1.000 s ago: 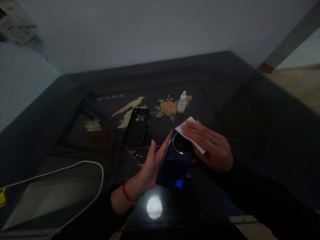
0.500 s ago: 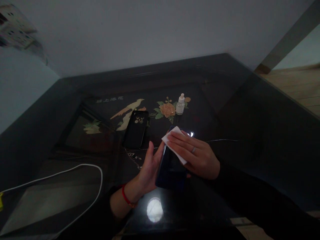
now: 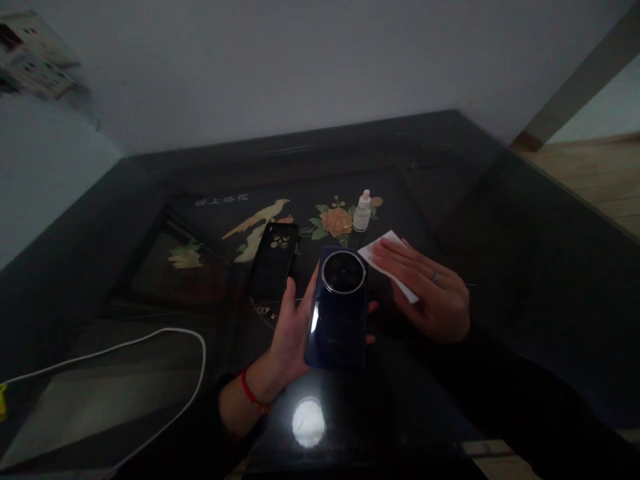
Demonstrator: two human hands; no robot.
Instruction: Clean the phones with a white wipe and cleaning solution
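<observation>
My left hand (image 3: 289,333) is closed around a dark blue smartphone (image 3: 336,333), its back facing up with a big round camera ring near the top. A red bracelet circles my left wrist. To the right of the phone and apart from it, my right hand (image 3: 433,290) pinches a folded white wipe (image 3: 383,253) under its fingers; a ring shows on one finger. A black phone case (image 3: 273,260) lies on the table left of the phone, a beaded strap (image 3: 263,311) below it, partly hidden by my left hand.
Behind the phone a small white dropper bottle (image 3: 361,213) stands upright on the dark glossy table (image 3: 440,173), which bears a bird and flower picture. A white cable (image 3: 200,347) curves across the left side. Power sockets (image 3: 40,67) are at the upper left by the wall.
My right hand and the wipe have come off the phone and moved right, uncovering the phone's back and camera ring. My left hand still holds the phone, now slightly further left and more upright.
</observation>
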